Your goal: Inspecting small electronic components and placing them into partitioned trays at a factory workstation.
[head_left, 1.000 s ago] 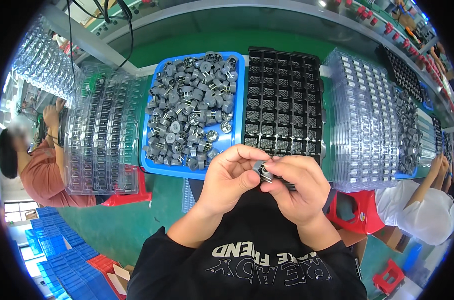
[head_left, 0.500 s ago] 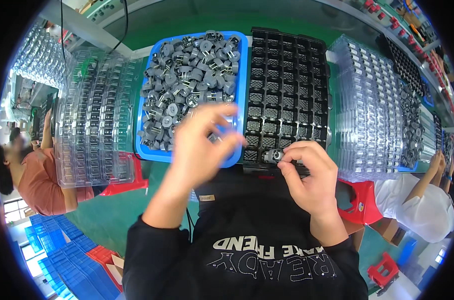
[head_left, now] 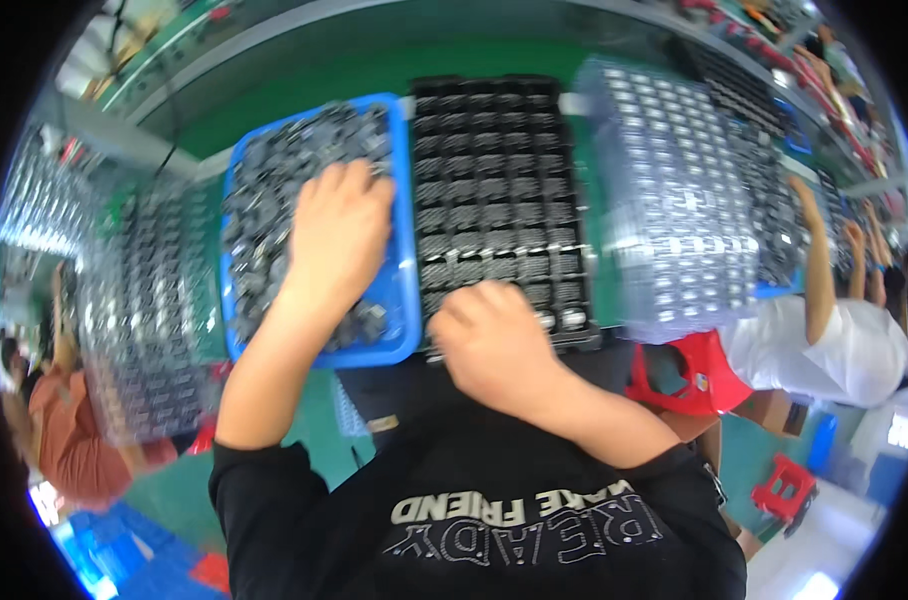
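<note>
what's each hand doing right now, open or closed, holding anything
Left hand: spread open, palm down on grey parts in the blue bin.
Right hand: curled at the black tray; contents cannot be told.

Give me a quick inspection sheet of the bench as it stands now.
Surface: green bench, mostly covered by trays.
Job's things: blue bin of small grey parts; black tray of cells beside it.
Clutter: clear tray stacks right, more left.
Hands: left hand down in the bin on the parts; right hand at the black tray's near edge, fingers curled, grip hidden.
Cables: nothing clearly seen.
Surroundings: people at work either side; red stool.
</note>
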